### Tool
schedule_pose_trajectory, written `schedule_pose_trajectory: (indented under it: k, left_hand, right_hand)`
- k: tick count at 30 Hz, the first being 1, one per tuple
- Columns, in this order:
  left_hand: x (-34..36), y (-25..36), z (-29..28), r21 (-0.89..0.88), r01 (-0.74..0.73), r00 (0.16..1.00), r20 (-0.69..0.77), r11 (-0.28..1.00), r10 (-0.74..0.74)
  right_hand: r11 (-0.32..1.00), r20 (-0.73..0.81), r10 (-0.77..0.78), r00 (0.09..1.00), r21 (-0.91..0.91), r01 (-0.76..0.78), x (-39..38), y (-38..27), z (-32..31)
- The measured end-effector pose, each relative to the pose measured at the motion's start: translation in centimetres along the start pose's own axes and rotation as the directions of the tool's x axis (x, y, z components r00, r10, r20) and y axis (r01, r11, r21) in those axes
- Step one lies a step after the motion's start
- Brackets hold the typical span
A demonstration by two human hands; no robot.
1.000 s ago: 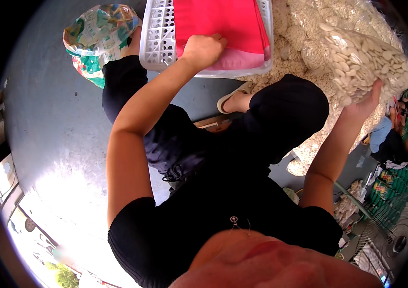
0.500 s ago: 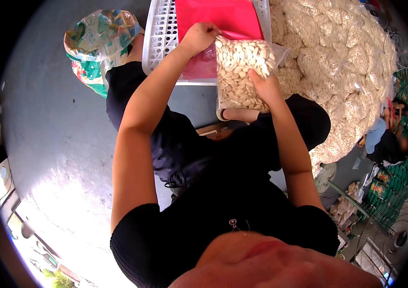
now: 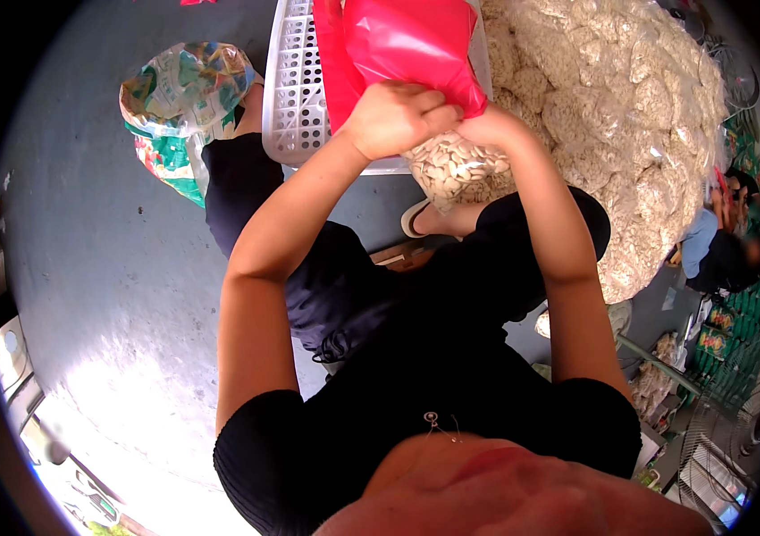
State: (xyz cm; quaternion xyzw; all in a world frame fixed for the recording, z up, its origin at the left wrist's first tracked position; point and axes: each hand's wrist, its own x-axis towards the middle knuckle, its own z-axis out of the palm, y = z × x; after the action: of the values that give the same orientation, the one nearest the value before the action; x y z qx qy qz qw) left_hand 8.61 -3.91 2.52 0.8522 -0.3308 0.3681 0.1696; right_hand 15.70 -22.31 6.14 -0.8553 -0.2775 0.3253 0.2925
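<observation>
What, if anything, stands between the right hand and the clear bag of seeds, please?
Nothing visible does: the right hand is at the clear bag, whose far end is hidden by the left hand and red plastic.

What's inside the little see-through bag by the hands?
Pale flat pieces, perhaps seeds, show through the lower part of the clear bag. Its top is covered by the left hand, right hand and red bag, so what's there can't be seen.

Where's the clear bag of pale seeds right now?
In the head view, the seed bag is right of centre in the upper half, just below the left hand and right hand, with the glossy red bag farther up.
</observation>
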Motion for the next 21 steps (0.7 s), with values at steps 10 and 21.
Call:
schedule_pose_trajectory:
  k: [10, 21]
  left_hand:
    - [-5.3, 0.7, -3.1, 0.033, 0.610, 0.657, 0.538, 0.792, -0.528]
    - [-4.1, 5.7, -1.2, -0.339, 0.580, 0.699, 0.673, 0.741, -0.240]
  right_hand:
    - [0.493, 0.087, 0.131, 0.988, 0.859, -0.140, 0.2, 6.1, 1.5]
    - [0.903, -0.566, -0.331, 0.756, 0.044, 0.428, 4.0, 4.4, 5.0]
